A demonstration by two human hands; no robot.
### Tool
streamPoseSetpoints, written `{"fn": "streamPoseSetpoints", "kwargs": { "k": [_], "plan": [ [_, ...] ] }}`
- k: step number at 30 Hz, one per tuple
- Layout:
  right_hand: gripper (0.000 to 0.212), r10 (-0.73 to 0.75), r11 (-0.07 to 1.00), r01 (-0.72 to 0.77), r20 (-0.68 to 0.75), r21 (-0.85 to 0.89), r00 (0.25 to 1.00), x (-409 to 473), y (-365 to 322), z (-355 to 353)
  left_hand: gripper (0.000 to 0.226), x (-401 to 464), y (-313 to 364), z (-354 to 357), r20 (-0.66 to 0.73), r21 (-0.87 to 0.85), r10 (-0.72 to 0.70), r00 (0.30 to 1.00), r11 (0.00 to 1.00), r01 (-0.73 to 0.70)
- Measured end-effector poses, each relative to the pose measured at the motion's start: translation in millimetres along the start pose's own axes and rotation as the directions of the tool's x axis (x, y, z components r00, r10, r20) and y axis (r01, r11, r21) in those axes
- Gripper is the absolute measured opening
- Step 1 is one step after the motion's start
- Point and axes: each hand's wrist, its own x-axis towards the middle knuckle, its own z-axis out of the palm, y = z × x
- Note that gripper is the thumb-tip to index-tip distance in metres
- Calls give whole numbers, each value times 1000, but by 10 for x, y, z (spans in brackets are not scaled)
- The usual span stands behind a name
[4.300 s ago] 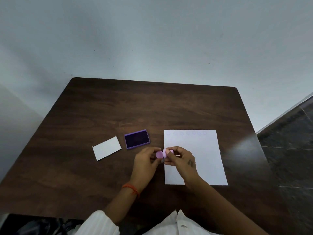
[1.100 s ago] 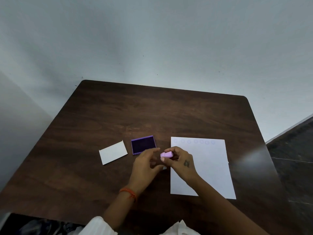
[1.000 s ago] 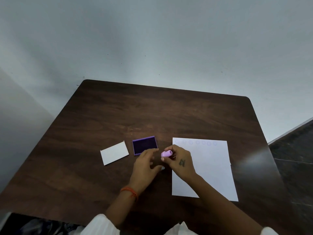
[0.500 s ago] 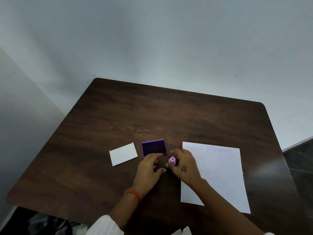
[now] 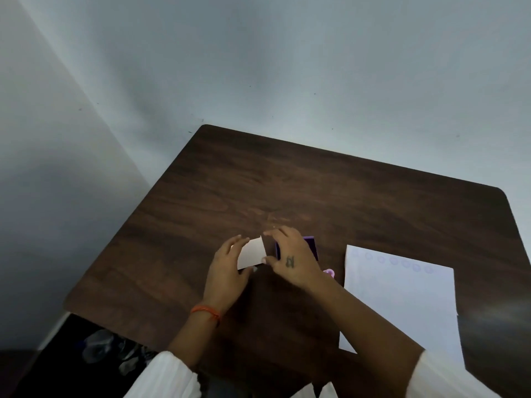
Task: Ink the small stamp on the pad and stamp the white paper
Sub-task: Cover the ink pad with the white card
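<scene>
On the dark wooden table [image 5: 258, 182], in the head view, the action swings left of where it was half a second back. The small stamp [image 5: 329, 272], which the right hand [image 5: 290, 261] was pinching then, now sits on its own on the wood just right of that wrist, between the ink pad [image 5: 311, 245] and the white paper [image 5: 402, 297]. Nobody is holding it! Both hands have gone to the small white card [image 5: 253, 253], likely the pad's lid: the left hand [image 5: 227, 268] curls loosely around its left edge and near corner, and the right hand's fingertips [image 5: 265, 233] meet its right edge, palm spread over most of the purple pad. The card looks raised and tilted, though whether it is clear of the table I cannot tell. The paper carries a faint row of round prints along its far edge. So the stamping looks paused or finished, and my read is that the pad is about to be covered.
</scene>
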Motion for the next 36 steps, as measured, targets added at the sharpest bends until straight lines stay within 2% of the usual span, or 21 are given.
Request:
{"fn": "streamPoseSetpoints", "kwargs": {
  "k": [5, 7, 9, 16, 21, 28, 36],
  "plan": [
    [77, -69, 965, 135, 282, -224, 957, 154, -44, 207, 81, 40, -273, -42, 161, 121, -32, 986, 993, 12],
    [77, -72, 923, 205, 378, -324, 923, 187, -26, 267, 80, 49, -331, -35, 217, 180, -37, 975, 984, -2],
    [73, -70, 909, 227, 410, -349, 909, 200, -12, 305, 73, 56, -362, -29, 228, 191, -32, 973, 982, -12],
    [65, -130, 910, 248, 338, -334, 932, 233, 9, 267, 62, 113, -322, -65, 212, 181, -1, 977, 983, -38],
    [64, -154, 926, 216, 211, -309, 965, 194, 168, -7, 62, 248, -74, -60, 180, 172, 110, 978, 975, -141],
    [64, -15, 967, 45, 122, -252, 992, -4, 499, -338, 64, 364, 313, 172, 251, 143, 181, 951, 965, -221],
    [65, 118, 973, -74, 196, -218, 973, -197, 710, -334, 67, 289, 376, 392, 347, 164, 149, 926, 962, -217]
  ]
}}
